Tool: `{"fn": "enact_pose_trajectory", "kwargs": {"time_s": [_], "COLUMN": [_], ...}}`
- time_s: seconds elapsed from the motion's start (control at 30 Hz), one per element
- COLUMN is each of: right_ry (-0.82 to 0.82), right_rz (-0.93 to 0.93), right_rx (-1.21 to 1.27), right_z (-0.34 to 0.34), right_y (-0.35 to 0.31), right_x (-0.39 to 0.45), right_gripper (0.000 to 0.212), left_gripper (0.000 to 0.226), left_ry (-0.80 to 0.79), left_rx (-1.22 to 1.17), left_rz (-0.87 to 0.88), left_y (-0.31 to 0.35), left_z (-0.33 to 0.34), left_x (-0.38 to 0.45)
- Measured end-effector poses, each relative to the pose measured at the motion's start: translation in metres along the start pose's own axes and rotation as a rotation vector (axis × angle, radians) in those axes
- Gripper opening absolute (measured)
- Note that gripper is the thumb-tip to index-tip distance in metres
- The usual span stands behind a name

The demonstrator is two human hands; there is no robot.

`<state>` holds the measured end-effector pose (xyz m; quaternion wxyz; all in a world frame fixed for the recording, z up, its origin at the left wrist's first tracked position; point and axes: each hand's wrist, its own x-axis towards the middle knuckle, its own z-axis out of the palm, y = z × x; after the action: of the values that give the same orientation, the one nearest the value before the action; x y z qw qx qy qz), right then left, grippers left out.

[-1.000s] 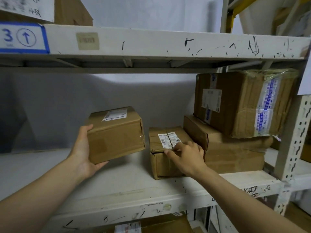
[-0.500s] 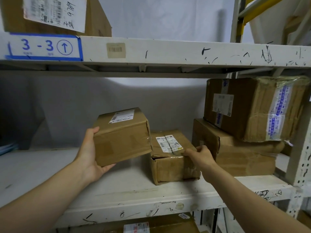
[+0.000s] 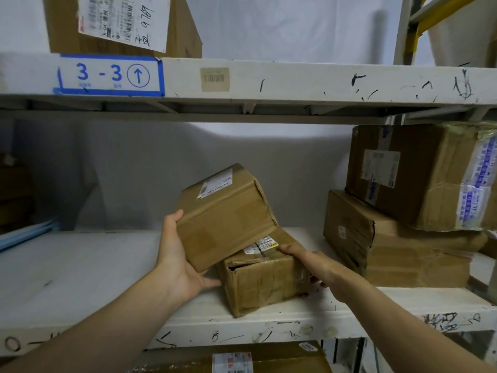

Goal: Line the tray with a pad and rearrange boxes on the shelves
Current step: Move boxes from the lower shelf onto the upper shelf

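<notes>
left hand (image 3: 179,267) grips the tilted box (image 3: 225,214), resting on the dented box (image 3: 265,275) that the right hand (image 3: 313,265) holds on the shelf (image 3: 80,267); seems light, stiff cardboard, grab by the edges

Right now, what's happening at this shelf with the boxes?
A person is rearranging cardboard boxes on the middle shelf. Their left hand holds a small box tilted, its lower edge over a second small box that sits on the shelf. Their right hand grips that lower box by its right side. To the right, a large taped box sits stacked on another box. No tray or pad is in view.
</notes>
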<state>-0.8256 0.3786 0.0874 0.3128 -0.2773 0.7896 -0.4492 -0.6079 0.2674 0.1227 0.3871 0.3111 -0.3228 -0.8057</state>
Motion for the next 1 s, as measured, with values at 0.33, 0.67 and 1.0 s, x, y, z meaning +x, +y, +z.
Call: {"fn": "enact_pose_trajectory", "kwargs": {"time_s": [0.33, 0.67, 1.0], "right_ry": [-0.050, -0.019, -0.102], "right_rz": [-0.105, -0.144, -0.300], "right_rx": [0.135, 0.433, 0.255], "right_z": [0.016, 0.056, 0.142], "right_y": [0.000, -0.018, -0.072], "right_x": [-0.015, -0.033, -0.075], "right_gripper": [0.048, 0.035, 0.023], "left_gripper": [0.047, 0.055, 0.058], "left_ry": [0.025, 0.021, 0.329], "left_rx": [-0.018, -0.149, -0.432], "left_rz": [0.081, 0.146, 0.388], "left_y": [0.002, 0.036, 0.079], "left_z": [-0.014, -0.068, -0.188], "left_x": [-0.003, -0.026, -0.080]}}
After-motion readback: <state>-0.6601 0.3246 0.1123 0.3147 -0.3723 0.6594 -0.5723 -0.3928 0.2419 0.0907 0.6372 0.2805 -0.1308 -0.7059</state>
